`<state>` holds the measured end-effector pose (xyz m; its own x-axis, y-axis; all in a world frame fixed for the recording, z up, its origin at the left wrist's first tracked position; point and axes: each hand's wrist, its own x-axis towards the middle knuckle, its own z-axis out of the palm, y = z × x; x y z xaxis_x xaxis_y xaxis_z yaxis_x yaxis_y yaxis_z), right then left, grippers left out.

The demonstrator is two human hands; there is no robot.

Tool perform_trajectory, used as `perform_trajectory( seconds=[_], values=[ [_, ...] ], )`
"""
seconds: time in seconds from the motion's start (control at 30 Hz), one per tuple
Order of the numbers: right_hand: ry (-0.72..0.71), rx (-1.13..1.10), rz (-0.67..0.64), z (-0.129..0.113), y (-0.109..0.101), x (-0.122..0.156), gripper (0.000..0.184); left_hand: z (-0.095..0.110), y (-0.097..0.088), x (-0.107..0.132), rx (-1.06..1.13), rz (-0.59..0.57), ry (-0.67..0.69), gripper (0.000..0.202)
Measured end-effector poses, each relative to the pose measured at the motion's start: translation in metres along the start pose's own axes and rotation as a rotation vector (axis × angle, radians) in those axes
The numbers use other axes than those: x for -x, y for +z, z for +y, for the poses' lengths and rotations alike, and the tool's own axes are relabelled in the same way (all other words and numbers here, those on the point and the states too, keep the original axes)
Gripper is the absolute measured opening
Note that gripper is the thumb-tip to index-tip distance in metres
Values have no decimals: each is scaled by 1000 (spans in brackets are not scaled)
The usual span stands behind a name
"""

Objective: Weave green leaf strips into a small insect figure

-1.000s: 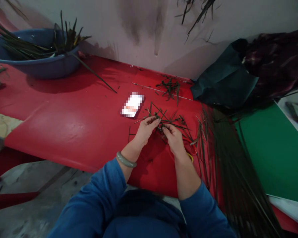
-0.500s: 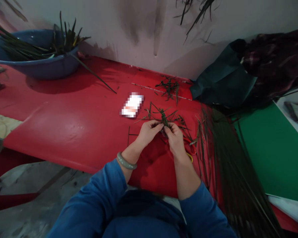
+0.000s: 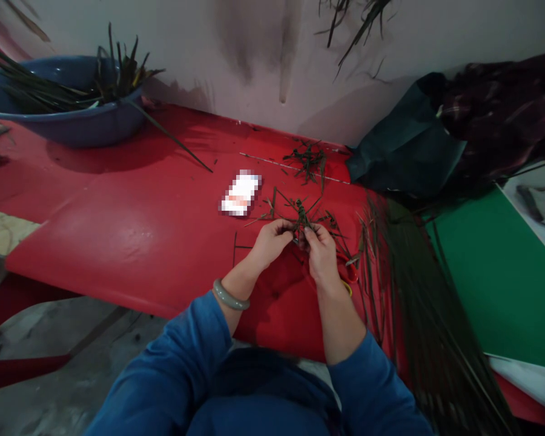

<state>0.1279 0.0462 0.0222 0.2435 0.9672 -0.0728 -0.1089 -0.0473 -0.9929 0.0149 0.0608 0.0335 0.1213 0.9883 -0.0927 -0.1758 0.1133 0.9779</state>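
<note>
My left hand and my right hand meet over the red table, fingertips pinched together on a small woven piece of green leaf strips. Thin strip ends stick out of it upward and sideways. A jade bangle sits on my left wrist. Cut leaf scraps lie on the table just beyond my fingers. Red-handled scissors lie partly hidden beside my right wrist.
A blue basin of long leaves stands at the back left. A blurred white card lies left of my hands. Long leaf strips fan out on the right beside a green board. Dark cloth is heaped at the back right.
My hands have drawn closer together and lifted the woven piece slightly, so it stands upright between my fingertips.
</note>
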Motion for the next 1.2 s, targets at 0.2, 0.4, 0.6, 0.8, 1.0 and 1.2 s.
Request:
perform_trajectory(
  seconds=[0.2,0.4,0.6,0.8,1.0,1.2],
  values=[
    [-19,34,-49,0,1,1,20,1,0,0,96,-4,-9,16],
    [14,46,-175,9,-1,1,21,-7,-4,-3,119,43,32,18],
    [19,97,-197,9,-1,1,20,-10,-5,-6,154,99,56,18],
    [17,50,-242,11,-1,1,16,-2,-2,-3,282,83,8,24],
    [31,94,-320,10,-1,1,18,2,-4,-2,321,92,-79,20],
    [-23,204,-352,14,-2,0,22,-2,-4,-3,313,3,-84,25]
  ],
)
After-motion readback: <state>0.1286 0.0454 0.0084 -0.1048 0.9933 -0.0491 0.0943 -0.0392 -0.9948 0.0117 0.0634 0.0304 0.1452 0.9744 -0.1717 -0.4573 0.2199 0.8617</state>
